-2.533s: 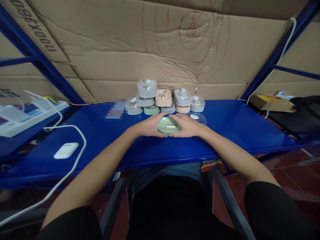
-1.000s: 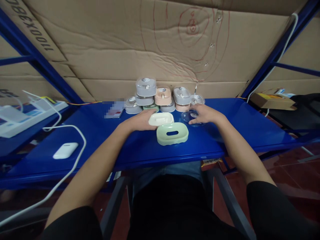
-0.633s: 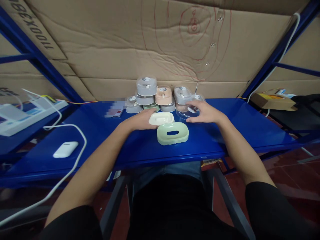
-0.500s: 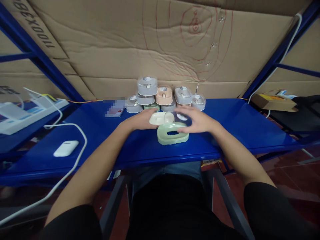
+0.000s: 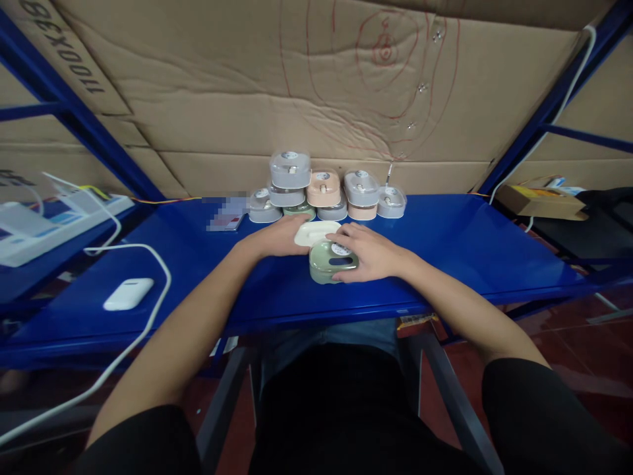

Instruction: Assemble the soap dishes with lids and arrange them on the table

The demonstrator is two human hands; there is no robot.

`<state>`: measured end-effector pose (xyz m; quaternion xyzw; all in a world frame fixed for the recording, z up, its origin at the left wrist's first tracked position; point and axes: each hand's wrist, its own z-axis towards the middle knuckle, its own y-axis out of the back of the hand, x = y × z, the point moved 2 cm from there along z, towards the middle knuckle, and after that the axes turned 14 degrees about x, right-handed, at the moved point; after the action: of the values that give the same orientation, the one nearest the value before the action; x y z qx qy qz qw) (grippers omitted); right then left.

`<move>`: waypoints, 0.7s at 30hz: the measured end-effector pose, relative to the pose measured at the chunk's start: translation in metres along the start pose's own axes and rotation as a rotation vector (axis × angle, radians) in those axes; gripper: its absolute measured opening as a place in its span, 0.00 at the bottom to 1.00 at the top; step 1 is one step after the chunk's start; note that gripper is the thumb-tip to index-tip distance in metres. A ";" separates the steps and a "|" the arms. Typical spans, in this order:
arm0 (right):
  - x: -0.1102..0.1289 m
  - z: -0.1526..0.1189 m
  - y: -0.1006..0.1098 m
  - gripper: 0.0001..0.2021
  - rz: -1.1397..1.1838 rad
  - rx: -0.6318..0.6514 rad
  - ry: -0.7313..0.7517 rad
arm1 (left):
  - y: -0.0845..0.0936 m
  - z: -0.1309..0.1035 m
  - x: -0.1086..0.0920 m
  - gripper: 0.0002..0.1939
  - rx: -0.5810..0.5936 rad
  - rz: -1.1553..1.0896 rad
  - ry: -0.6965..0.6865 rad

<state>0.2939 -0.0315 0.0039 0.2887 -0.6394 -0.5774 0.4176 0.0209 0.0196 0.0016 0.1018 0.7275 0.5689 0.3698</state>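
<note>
My right hand (image 5: pixel 368 252) is wrapped round a clear lid (image 5: pixel 342 249) with a round label, which sits on or just over the green box (image 5: pixel 324 269) near the table's front edge. Through the lid an oval opening shows in the green part. Behind the box, a cream-coloured tray (image 5: pixel 316 231) is gripped at its left end by my left hand (image 5: pixel 287 235). The fingertips of my left hand are partly hidden by the tray.
Stacked lidded boxes in grey (image 5: pixel 289 173), peach (image 5: pixel 324 190) and green stand against the cardboard wall (image 5: pixel 222 99). On the left lie a white case (image 5: pixel 129 293), a cable (image 5: pixel 165 277) and a phone-like item (image 5: pixel 228 214). An open carton (image 5: pixel 544 201) is at far right.
My right hand has brought the clear lid down and toward me, from beside the cream tray onto or just over the green box. My left hand has barely moved.
</note>
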 end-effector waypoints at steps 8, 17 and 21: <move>0.001 -0.004 -0.005 0.55 0.052 0.061 -0.032 | 0.000 0.001 0.009 0.37 0.001 0.003 0.016; -0.023 -0.013 0.013 0.56 0.102 -0.203 -0.158 | -0.027 0.009 -0.017 0.65 -0.036 -0.234 -0.154; -0.037 -0.012 0.007 0.55 0.090 -0.166 -0.184 | -0.045 0.016 -0.030 0.70 -0.056 -0.285 -0.145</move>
<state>0.3228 -0.0043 0.0029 0.1701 -0.6375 -0.6328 0.4053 0.0649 -0.0006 -0.0278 0.0279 0.6897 0.5221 0.5010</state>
